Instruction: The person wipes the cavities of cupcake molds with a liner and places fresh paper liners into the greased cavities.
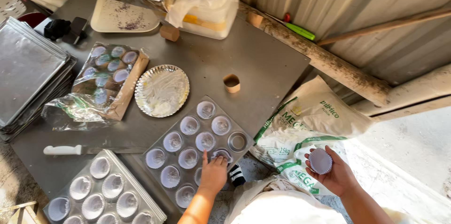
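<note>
My left hand (pixel 213 173) rests on the near edge of a metal muffin tray (pixel 237 127), fingers pressing a white paper cupcake liner (pixel 222 154) into a cup. Most cups of this tray hold liners; one cup (pixel 237 141) at its right is bare metal. My right hand (pixel 334 172) is held out to the right, off the table, palm up, cupping a stack of white paper liners (pixel 320 160).
A second lined muffin tray (pixel 141 196) lies at near left, a white-handled knife (pixel 63 150) beyond it. A round foil plate (pixel 162 90), a bag of liners (pixel 105 76), stacked baking sheets (pixel 26 69) and a white flour sack (pixel 305 125) surround them.
</note>
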